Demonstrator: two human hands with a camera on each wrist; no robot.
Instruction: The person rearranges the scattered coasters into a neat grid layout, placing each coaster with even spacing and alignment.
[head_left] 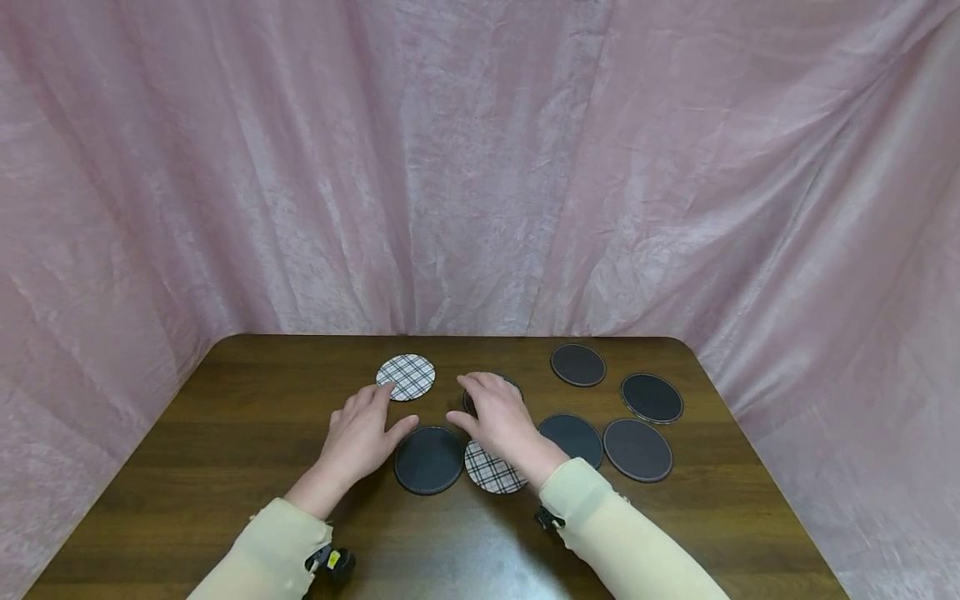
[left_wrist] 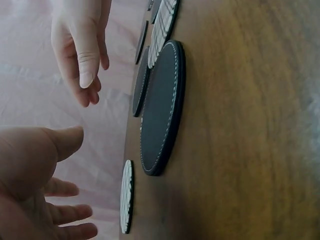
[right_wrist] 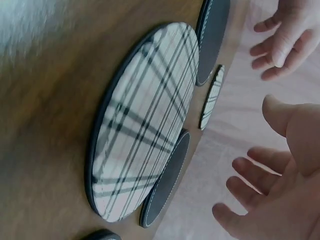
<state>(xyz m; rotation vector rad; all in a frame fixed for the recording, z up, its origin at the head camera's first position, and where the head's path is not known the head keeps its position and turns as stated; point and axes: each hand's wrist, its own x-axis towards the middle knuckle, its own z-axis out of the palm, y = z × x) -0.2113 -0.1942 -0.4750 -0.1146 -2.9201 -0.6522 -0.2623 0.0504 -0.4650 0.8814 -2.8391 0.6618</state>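
Note:
My left hand (head_left: 358, 435) hovers over the table with fingers spread and nothing in it. Closest to it are a plaid round coaster (head_left: 408, 375) at the back and a black stitched coaster (head_left: 429, 460) in front. Also empty, my right hand (head_left: 504, 421) is held above a second plaid coaster (head_left: 493, 469) and a dark coaster (head_left: 513, 387), hiding part of both. In the right wrist view that plaid coaster (right_wrist: 147, 120) lies flat, its edge by the dark coaster (right_wrist: 167, 182). Both thumbs point inward, with a gap between the hands.
Several more dark round coasters lie on the right: one at the back (head_left: 578, 365), one at the far right (head_left: 652, 398), a greyish one (head_left: 638, 450) and one partly behind my right wrist (head_left: 573, 440). A pink curtain (head_left: 480, 167) hangs behind the wooden table (head_left: 247, 417).

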